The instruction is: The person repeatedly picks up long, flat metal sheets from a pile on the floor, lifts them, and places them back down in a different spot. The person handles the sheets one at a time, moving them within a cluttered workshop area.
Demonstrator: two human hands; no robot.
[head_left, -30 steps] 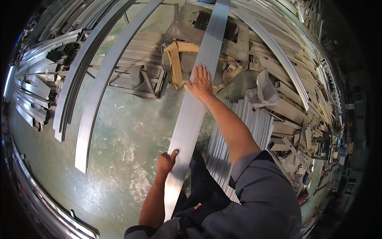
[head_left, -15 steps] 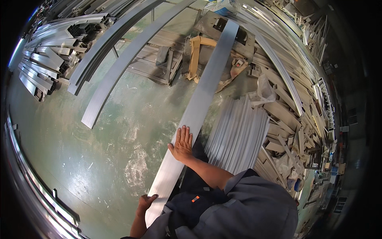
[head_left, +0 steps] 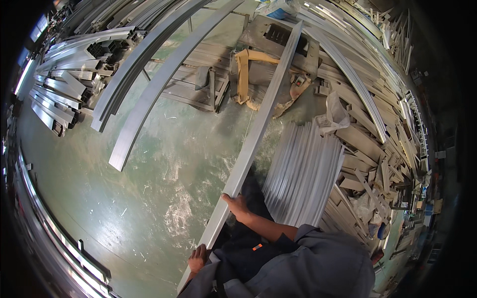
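A long silver metal profile (head_left: 250, 149) slants from my body up to a grey machine with a yellow frame. Its narrow side faces up, and its far end lies over the machine's top. My right hand (head_left: 237, 206) grips the profile partway along, thumb on the upper side and the other fingers mostly hidden. Nearer my body, my left hand (head_left: 198, 258) is closed around the profile with its fingers bent over the edge. The near end of the profile is partly covered by my left arm and sleeve.
The machine (head_left: 256, 35) stands ahead, its yellow frame (head_left: 242, 74) facing me. A wide silver profile (head_left: 149, 107) lies raised at the left, beside darker ones (head_left: 129, 64). Stacked strips (head_left: 300, 174) stand close at my right, before piled offcuts (head_left: 357, 131). Green floor (head_left: 144, 198) spreads left.
The profile has been turned from its wide face up to its narrow side up. My right hand went from lying flat on it to gripping its side. My left hand now bends over it.
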